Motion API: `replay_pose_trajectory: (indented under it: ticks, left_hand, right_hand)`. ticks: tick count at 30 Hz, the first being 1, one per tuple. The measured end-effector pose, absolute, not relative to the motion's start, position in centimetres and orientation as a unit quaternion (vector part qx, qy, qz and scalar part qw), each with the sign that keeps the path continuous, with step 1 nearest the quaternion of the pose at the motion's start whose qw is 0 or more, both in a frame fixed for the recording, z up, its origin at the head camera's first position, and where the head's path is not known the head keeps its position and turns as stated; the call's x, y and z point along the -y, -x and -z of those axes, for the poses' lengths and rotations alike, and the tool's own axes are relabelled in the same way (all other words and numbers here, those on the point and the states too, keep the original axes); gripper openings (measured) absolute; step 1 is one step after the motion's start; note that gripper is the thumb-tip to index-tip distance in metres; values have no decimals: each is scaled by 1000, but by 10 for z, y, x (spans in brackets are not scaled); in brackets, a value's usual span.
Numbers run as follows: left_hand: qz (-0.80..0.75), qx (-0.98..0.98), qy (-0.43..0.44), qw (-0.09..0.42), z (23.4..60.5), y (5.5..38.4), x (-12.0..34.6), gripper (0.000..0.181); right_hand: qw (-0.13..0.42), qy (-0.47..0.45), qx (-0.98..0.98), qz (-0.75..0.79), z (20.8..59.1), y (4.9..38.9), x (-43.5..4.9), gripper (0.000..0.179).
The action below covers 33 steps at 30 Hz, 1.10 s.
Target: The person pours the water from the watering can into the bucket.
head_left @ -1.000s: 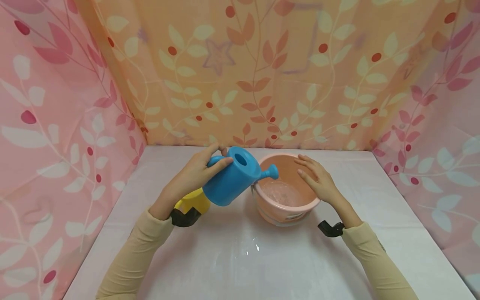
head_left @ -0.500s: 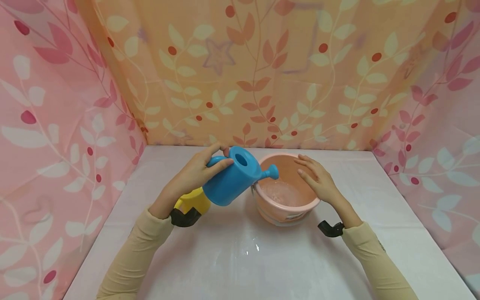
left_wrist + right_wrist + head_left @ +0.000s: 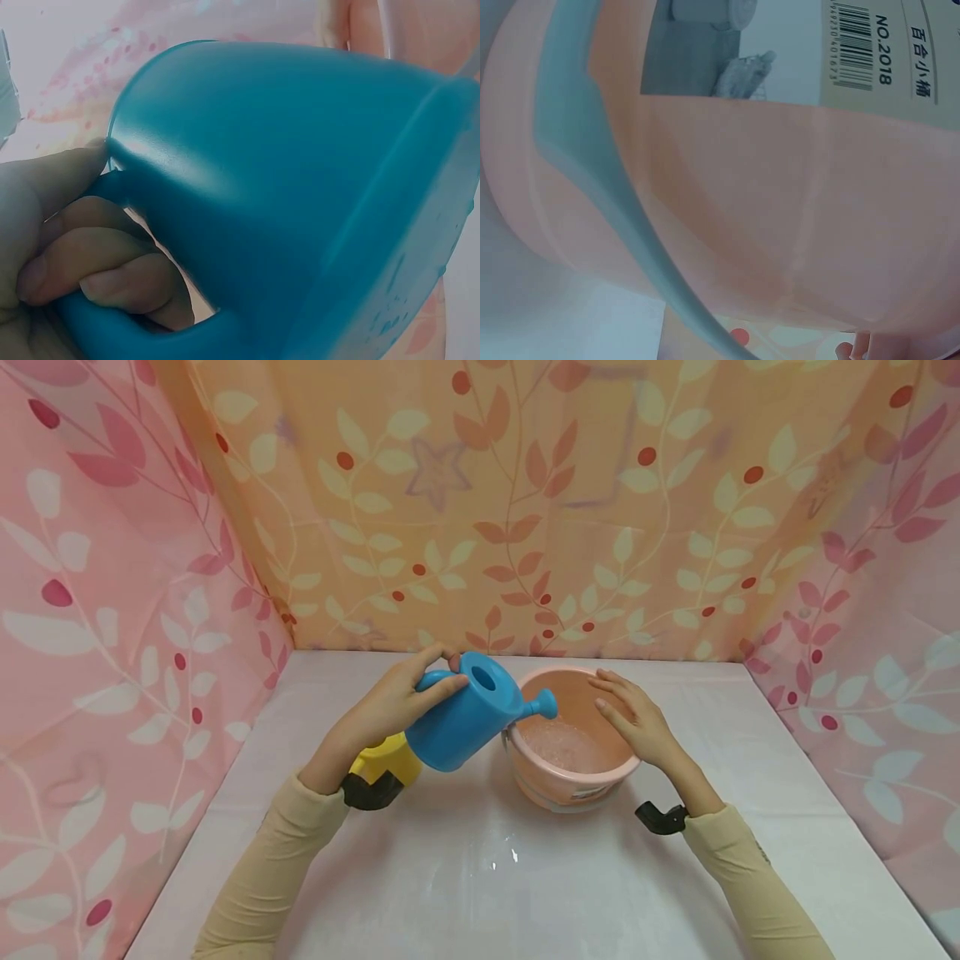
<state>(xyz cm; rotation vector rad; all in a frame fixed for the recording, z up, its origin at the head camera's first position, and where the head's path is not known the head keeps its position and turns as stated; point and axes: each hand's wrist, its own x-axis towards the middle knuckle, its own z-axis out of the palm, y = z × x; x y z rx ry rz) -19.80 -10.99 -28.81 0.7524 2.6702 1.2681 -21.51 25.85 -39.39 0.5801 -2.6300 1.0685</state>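
Observation:
My left hand (image 3: 390,697) grips the handle of a blue watering can (image 3: 461,718), holding it in the air tilted to the right. In the left wrist view, fingers (image 3: 112,255) curl round the can's handle (image 3: 142,337). Its spout (image 3: 542,704) reaches over the near-left rim of a pink bucket (image 3: 558,789). Rippled water (image 3: 566,747) lies at the bucket's bottom. My right hand (image 3: 637,718) rests at the bucket's right rim with fingers extended. The right wrist view has only the bucket's outer wall (image 3: 727,210), its label (image 3: 885,60) and a pale handle (image 3: 622,202).
A yellow container (image 3: 393,760) stands behind my left wrist, partly hidden by it. Small wet drops (image 3: 504,856) glisten on the white tabletop (image 3: 525,910) in front of the bucket. Floral cloth walls (image 3: 525,510) enclose the table at the back and both sides.
Ripples on the water in the bucket shift from frame to frame. Both hands, the watering can and the bucket keep almost the same places.

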Motion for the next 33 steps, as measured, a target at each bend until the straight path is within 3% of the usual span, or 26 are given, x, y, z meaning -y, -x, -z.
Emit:
replay_pose_trajectory:
  ticks: [21, 33]
  left_hand:
    - [-437, -865, -247, 29, 288, 197, 107, 23]
    - [-473, -845, -244, 56, 288, 197, 107, 23]
  right_hand:
    - [121, -197, 901, -367, 393, 214, -258, 41]
    - [121, -197, 901, -368, 393, 215, -257, 41]
